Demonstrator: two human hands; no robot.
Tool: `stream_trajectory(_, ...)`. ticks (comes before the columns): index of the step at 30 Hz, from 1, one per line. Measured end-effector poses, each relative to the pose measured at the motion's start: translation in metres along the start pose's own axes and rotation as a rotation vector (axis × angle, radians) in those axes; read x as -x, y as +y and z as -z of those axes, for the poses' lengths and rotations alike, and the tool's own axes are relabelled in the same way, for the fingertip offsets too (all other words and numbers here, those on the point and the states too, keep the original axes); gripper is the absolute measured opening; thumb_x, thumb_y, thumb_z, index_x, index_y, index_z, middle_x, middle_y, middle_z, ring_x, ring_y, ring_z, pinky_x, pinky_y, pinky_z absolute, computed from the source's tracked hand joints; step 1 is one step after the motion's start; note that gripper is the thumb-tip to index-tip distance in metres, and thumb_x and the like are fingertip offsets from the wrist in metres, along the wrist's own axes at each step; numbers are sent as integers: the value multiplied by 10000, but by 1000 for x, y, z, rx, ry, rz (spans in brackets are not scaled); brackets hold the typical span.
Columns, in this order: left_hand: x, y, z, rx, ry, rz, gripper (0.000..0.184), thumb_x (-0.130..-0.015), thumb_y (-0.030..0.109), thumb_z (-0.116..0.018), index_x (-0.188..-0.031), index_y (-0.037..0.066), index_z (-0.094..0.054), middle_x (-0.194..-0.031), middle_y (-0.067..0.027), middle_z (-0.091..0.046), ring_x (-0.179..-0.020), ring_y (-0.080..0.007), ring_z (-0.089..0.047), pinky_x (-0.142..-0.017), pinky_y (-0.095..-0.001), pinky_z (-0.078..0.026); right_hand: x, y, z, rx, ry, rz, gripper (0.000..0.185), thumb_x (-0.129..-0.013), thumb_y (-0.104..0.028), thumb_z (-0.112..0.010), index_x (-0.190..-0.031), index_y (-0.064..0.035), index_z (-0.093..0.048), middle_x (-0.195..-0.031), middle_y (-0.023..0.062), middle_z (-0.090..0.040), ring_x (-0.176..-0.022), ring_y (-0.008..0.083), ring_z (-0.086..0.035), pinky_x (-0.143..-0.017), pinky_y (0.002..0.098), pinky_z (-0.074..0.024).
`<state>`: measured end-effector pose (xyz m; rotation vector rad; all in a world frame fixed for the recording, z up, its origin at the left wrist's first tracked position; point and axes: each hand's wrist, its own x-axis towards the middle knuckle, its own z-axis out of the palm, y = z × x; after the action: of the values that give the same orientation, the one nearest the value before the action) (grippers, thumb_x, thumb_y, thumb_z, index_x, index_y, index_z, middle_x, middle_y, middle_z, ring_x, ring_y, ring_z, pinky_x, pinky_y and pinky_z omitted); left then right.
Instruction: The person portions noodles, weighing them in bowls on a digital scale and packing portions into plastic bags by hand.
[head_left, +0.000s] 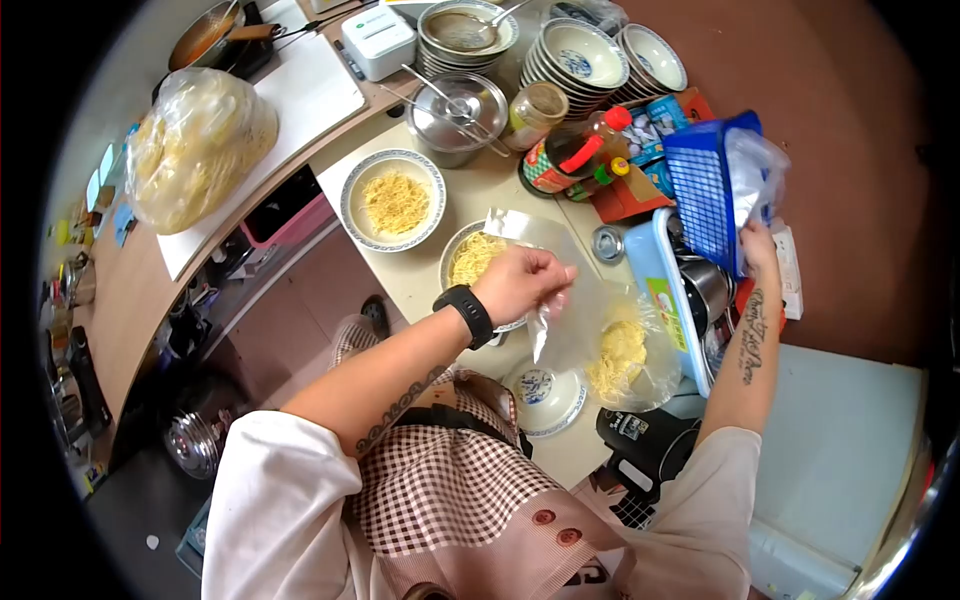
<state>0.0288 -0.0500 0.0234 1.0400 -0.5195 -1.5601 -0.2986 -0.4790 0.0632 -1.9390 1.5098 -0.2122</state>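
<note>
My left hand [525,288], with a black watch at the wrist, is closed on a clear plastic bag [575,255] that spreads over the counter. Beneath it is a bowl of yellow noodles [475,258], partly hidden. My right hand [758,245] is at the blue basket [698,185], its fingers curled by clear plastic [752,172]; what they grip is unclear. A second bowl of noodles [393,203] stands to the left. Nearer my body are an open bag of noodles [622,350] and an empty bowl [548,398].
Stacked bowls [575,55], a lidded pot [457,125] and sauce bottles [565,160] stand at the back. A light-blue tray [650,250] holds utensils beside a black appliance [645,445]. A large noodle bag [200,145] rests on the left counter.
</note>
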Motion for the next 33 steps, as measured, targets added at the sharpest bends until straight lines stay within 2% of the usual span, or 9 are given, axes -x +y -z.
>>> stream_trajectory(4, 7, -2, 14, 73, -78, 29, 191, -964, 152, -651, -941, -32, -694, -859, -57, -718, -699, -106, -666, -669, -241, -553, 16, -34, 26, -37, -74, -70, 222, -916, -160, -561, -993, 12, -678, -783, 56, -645, -651, 195, -596, -598, 334, -485)
stream_trajectory(7, 11, -1, 17, -9, -45, 12, 187, -928, 156, -700, -925, -31, -703, -800, -46, -709, -666, -89, -641, -620, -237, -519, 62, -63, 23, 471, 435, 231, 248, -928, -217, -597, -959, 19, -666, -803, 48, -655, -733, 196, -615, -691, 331, -508)
stream_trajectory(10, 9, -2, 20, -73, 46, -50, 195, -895, 175, -742, -872, -15, -705, -726, -21, -675, -619, -70, -590, -578, -231, -474, 154, -140, -17, 203, 766, 303, 234, -937, -214, -619, -909, 17, -647, -817, 41, -655, -773, 180, -603, -738, 320, -498)
stream_trajectory(16, 22, 1, 4, -78, 126, -45, 228, -837, 202, -802, -765, 27, -675, -623, 29, -580, -569, -47, -506, -526, -229, -416, 286, -200, -213, -253, -229, 273, 110, -881, -60, -696, -951, 0, -635, -820, 25, -630, -766, 106, -581, -713, 260, -480)
stream_trajectory(21, 30, -30, 47, -328, 239, -154, 283, -804, 209, -812, -679, 45, -617, -583, -6, -575, -525, -102, -520, -499, -284, -433, 300, -141, -261, -972, 61, 103, 53, -962, -59, -599, -916, -33, -593, -833, 64, -658, -731, 114, -624, -689, 261, -513)
stream_trajectory(24, 60, -4, 86, -1153, 288, -200, 369, -755, 291, -818, -640, 24, -591, -583, -154, -599, -505, -304, -587, -549, -406, -493, 302, -137, -248, -1275, 212, 20, 72, -991, -79, -543, -922, -61, -553, -806, 69, -641, -716, 157, -633, -692, 325, -542)
stream_trajectory(25, 70, 14, 87, -1296, 166, 104, 315, -743, 287, -806, -801, 28, -636, -751, -160, -663, -696, -312, -658, -652, -398, -527, 306, -135, -245, -1297, 215, 7, 67, -994, -86, -538, -932, -60, -549, -804, 68, -635, -715, 163, -633, -697, 339, -548)
stream_trajectory(29, 78, -1, 72, -1310, -1, -522, 326, -769, 114, -699, -1069, 57, -582, -1065, -161, -645, -1002, -338, -623, -830, -441, -514, 318, -139, -263, -1323, -137, -32, 48, -998, -94, -533, -977, -60, -558, -851, 55, -627, -737, 182, -632, -717, 331, -539)
stream_trajectory(33, 73, -15, 59, -1117, 37, -516, 68, -816, 72, -623, -866, 26, -621, -743, -170, -650, -699, -380, -634, -650, -448, -514, 328, -180, -262, -80, 565, 480, 136, -924, -98, -609, -1036, -31, -571, -839, 79, -602, -854, 254, -637, -800, 399, -506)
